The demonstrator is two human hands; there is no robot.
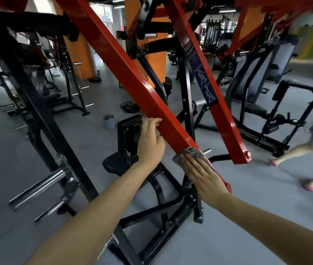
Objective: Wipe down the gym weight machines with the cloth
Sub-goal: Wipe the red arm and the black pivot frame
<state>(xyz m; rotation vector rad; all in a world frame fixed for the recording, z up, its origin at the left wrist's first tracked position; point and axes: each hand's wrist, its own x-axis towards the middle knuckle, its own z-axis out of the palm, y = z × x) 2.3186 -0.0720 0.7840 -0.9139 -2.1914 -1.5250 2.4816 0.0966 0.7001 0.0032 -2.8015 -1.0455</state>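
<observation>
A long red lever arm [125, 67] of a weight machine slants from upper left down to centre. My left hand [151, 139] grips its underside, fingers curled over the edge. Lower on the same arm, my right hand [203, 175] lies flat with straight fingers and presses a grey patterned cloth [189, 153] against the red metal near the arm's end. Only the cloth's upper edge shows beyond my fingertips. A second red lever arm [218, 96] with a blue label runs parallel on the right.
The machine's black seat [117, 162] and back pad [129, 131] stand below my left hand, over a black base frame [152, 217]. A grey bucket [109, 121] sits on the floor behind. Chrome weight pegs [37, 186] jut out at left. A person's legs [304, 155] pass at right.
</observation>
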